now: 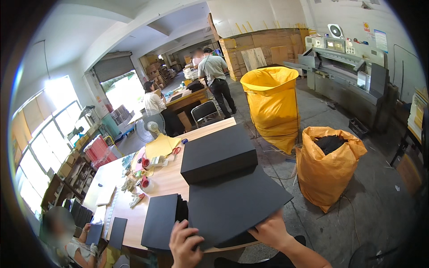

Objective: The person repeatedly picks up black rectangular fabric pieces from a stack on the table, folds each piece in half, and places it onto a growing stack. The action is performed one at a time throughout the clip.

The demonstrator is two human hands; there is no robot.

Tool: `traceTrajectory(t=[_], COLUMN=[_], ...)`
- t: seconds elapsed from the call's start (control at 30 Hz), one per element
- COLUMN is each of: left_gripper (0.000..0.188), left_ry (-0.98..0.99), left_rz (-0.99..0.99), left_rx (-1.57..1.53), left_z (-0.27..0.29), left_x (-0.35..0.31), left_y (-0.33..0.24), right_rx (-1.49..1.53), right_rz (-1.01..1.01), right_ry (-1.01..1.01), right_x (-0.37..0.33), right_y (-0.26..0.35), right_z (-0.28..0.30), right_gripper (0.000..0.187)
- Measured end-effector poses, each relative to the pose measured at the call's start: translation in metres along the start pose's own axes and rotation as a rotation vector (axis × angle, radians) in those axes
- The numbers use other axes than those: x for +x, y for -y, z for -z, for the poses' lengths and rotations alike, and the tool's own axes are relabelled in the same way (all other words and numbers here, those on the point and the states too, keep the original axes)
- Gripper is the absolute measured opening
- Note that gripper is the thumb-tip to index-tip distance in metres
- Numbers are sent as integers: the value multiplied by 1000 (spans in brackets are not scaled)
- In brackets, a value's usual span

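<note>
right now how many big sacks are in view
2: a yellow sack right of the table, and an orange sack nearer and farther right. Others may be hidden.

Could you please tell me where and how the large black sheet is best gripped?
The black sheet is probably best pinched along its near edges, from the near side: it is thin and broad, and a taller black block stands beyond its far edge.
</note>
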State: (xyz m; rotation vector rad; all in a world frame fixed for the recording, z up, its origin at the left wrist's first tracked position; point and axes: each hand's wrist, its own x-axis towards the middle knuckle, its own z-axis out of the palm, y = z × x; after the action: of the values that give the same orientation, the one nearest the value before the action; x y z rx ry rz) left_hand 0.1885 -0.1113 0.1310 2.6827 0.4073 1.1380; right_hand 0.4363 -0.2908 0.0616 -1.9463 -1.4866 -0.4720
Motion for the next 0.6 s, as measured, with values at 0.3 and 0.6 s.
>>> traceTrajectory(t=[0.3,0.6], left_gripper=[44,35], left_ry=[-173,-83], left_rz=[1426,1294], left_rx=[-1521,-1347], left_z=[-40,38], left_x=[-51,-44], left_y=[4,23], right_rx=[-6,9], right_rz=[46,38], right_ry=[6,23], right_x=[0,14], right_y=[-7,4], right_z=[-5,9], right_gripper=[33,47])
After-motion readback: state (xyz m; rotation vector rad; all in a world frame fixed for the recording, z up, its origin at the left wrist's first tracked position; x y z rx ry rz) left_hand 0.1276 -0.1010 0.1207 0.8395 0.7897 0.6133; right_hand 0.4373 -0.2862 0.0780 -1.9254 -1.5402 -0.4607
